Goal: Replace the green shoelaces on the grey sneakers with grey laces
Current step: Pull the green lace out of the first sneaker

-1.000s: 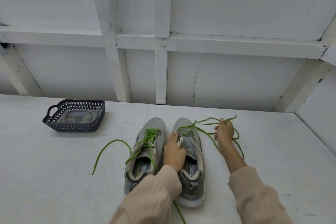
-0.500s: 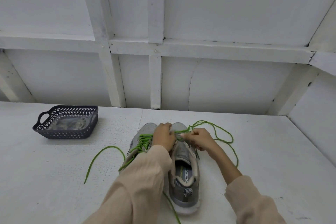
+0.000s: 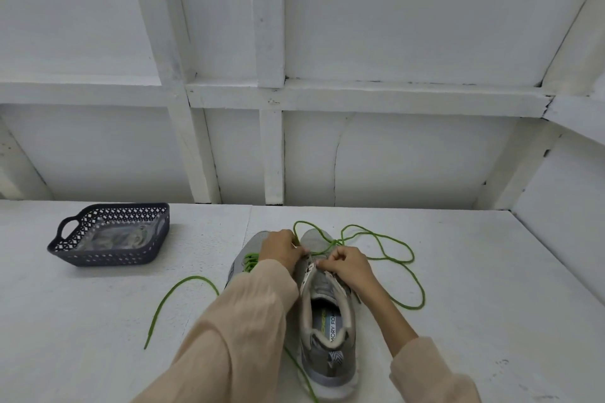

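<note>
Both hands work at the right sneaker [image 3: 329,314] on the white surface [image 3: 491,288]: the left hand [image 3: 282,250] pinches the green lace [image 3: 389,258] near the toe, the right hand [image 3: 347,263] braces the eyelet edge, grip closed, so the lace slides free.

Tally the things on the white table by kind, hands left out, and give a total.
Grey sneakers: 2 (right sneaker, left sneaker)
Green laces: 2 (loose lace, lace on the left sneaker)
Dark basket: 1
Total: 5
</note>
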Demonstrator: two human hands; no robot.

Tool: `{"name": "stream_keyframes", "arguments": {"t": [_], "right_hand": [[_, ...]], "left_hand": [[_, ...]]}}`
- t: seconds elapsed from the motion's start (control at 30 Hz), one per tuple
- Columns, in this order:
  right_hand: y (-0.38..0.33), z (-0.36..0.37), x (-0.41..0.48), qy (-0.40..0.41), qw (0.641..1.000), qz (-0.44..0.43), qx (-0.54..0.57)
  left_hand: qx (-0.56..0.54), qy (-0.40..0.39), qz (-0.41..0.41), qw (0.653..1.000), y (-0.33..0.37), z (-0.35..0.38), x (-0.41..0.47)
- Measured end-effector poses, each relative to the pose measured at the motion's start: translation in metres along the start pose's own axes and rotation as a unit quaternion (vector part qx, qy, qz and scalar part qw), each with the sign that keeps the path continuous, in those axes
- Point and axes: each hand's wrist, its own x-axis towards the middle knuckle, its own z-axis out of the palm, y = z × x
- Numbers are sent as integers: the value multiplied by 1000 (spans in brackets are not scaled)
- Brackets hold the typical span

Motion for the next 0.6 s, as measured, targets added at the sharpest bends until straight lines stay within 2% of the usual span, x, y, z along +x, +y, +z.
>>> {"name": "stream_keyframes", "arguments": {"t": [0.03, 0.1, 0.2, 0.23, 0.33, 0.4, 0.5, 0.53, 0.6], "right_hand": [[0, 0, 0, 1, 1000, 1, -1], [1, 0, 1, 2, 1000, 2, 3], [2, 0, -1, 6, 1000, 6, 1], [2, 1, -1, 9, 1000, 7, -1], [0, 0, -2, 11, 1000, 6, -4], [-1, 0, -2, 10, 1000, 8, -1], [-1, 0, -3, 9, 1000, 9, 1], [-1, 0, -3, 7, 1000, 9, -2], [-1, 0, -4, 8, 1000, 7, -15]], "left_hand": [[11, -7, 8, 1000, 0, 2, 0], [-20, 30, 12, 999, 0, 5, 1], [-157, 131, -8, 979, 2, 3, 0], [-170, 129, -9, 977, 2, 3, 0], [-73, 33, -1, 997, 3, 8, -4], [-91, 63, 6, 994, 3, 7, -5], [-237, 174, -4, 956, 7, 1, -6], [-265, 171, -14, 949, 7, -1, -6], [-211, 103, -23, 972, 4, 2, -4]]}}
